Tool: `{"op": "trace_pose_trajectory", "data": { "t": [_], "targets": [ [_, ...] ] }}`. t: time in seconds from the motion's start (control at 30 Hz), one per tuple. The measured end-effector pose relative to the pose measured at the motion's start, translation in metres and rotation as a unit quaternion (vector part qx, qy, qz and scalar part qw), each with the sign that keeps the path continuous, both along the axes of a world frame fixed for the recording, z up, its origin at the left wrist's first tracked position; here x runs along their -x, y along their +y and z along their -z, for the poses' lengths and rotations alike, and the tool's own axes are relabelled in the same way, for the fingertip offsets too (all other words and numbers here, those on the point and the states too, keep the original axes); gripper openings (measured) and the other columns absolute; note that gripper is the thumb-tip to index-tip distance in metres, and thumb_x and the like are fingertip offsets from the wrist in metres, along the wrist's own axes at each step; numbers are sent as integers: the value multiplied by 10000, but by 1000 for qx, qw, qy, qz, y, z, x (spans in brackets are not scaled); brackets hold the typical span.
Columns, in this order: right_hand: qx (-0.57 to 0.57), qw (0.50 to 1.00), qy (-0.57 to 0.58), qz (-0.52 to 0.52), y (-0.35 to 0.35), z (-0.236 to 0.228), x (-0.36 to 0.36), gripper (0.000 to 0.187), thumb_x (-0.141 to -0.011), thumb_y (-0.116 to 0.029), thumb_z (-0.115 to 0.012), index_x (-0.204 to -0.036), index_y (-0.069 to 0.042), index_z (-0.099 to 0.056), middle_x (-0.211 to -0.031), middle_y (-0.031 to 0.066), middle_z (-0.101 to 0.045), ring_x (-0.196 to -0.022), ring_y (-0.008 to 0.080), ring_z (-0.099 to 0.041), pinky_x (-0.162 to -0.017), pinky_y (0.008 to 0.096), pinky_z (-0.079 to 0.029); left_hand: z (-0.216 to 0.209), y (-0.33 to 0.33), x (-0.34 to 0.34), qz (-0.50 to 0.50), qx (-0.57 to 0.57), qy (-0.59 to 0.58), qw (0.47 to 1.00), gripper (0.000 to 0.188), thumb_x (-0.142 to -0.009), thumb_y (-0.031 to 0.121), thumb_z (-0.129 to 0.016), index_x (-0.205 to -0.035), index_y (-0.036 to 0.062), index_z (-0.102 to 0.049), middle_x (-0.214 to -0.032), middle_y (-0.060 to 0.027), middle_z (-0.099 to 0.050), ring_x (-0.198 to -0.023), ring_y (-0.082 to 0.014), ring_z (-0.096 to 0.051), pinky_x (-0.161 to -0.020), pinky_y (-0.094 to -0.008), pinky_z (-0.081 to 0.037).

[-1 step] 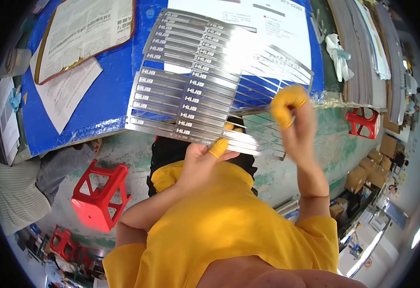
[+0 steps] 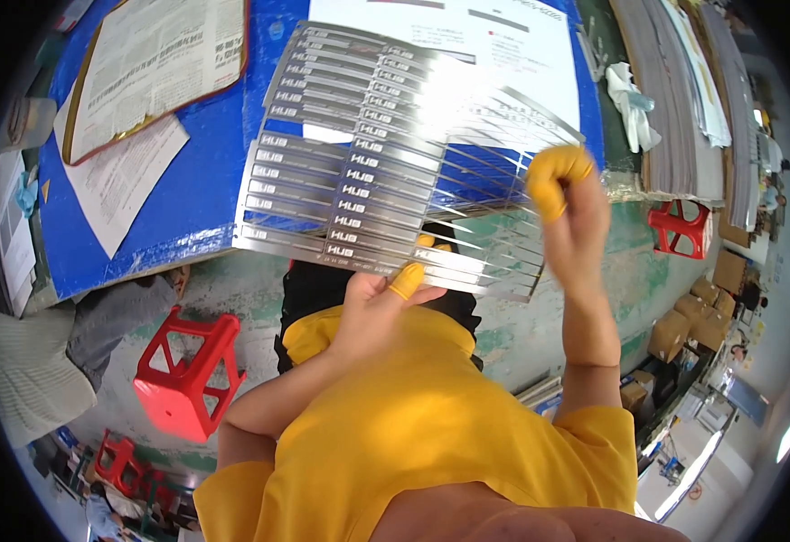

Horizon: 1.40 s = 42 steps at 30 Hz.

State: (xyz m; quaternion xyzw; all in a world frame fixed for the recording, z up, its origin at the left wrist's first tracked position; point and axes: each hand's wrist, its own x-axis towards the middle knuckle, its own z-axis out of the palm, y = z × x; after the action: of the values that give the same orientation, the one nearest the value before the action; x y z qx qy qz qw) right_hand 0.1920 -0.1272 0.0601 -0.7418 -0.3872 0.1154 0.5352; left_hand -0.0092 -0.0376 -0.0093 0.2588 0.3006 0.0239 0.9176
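Note:
A shiny metal sheet (image 2: 368,172), cut into rows of narrow label strips, is held up over the blue table (image 2: 178,226). My left hand (image 2: 381,312) supports its lower edge from beneath, a yellow finger cot on the thumb touching the bottom strips. My right hand (image 2: 571,212), fingertips in yellow cots, pinches the sheet's right edge where the strips fan out. My yellow shirt (image 2: 422,443) fills the lower part of the view.
Printed papers (image 2: 155,63) and a white sheet (image 2: 119,181) lie on the blue table at left. A stack of flat sheets (image 2: 675,90) sits at right. Red stools (image 2: 187,375) (image 2: 681,226) stand on the floor, with cardboard boxes (image 2: 711,312) at right.

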Motion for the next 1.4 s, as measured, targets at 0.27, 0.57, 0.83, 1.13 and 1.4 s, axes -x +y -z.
{"op": "trace_pose_trajectory", "data": {
  "t": [0.27,0.57,0.83,1.13,1.4],
  "targets": [
    [164,952,-245,82,31,22,-147,153,-833,-93,-620,-945,9,-597,-843,145,-633,-700,239,-599,-633,301,-468,-9,4,0,21,-15,7,1000,313,-938,226,-555,-1112,-33,-574,-1033,-94,-639,-936,-168,-640,-710,-231,-499],
    [170,906,-382,67,44,39,-151,138,-745,-102,-680,-806,1,-612,-689,123,-546,-604,286,-549,-555,358,-441,-3,5,5,36,-51,5,998,304,-941,229,-547,-1114,-18,-580,-1038,-84,-635,-938,-145,-625,-760,-250,-493],
    [104,977,-162,-89,22,10,-24,150,-678,-91,-762,-791,-58,-669,-802,63,-636,-606,214,-558,-534,316,-457,0,6,1,-3,-25,-38,999,285,-943,139,-531,-1173,-29,-533,-1125,-81,-587,-980,-143,-592,-892,-317,-500],
    [195,949,-206,-135,-5,15,48,151,-622,-53,-735,-733,-19,-638,-719,74,-540,-633,239,-552,-503,336,-452,0,3,2,-4,-44,-42,998,284,-946,145,-526,-1164,-36,-532,-1113,-88,-591,-984,-154,-596,-886,-311,-503],
    [287,932,-192,-108,-2,7,60,189,-674,-80,-743,-837,-50,-653,-751,72,-576,-616,268,-576,-523,338,-467,3,0,2,-4,-38,-34,999,293,-946,131,-520,-1186,-36,-522,-1112,-96,-599,-988,-182,-609,-905,-326,-492]
  ]
}}
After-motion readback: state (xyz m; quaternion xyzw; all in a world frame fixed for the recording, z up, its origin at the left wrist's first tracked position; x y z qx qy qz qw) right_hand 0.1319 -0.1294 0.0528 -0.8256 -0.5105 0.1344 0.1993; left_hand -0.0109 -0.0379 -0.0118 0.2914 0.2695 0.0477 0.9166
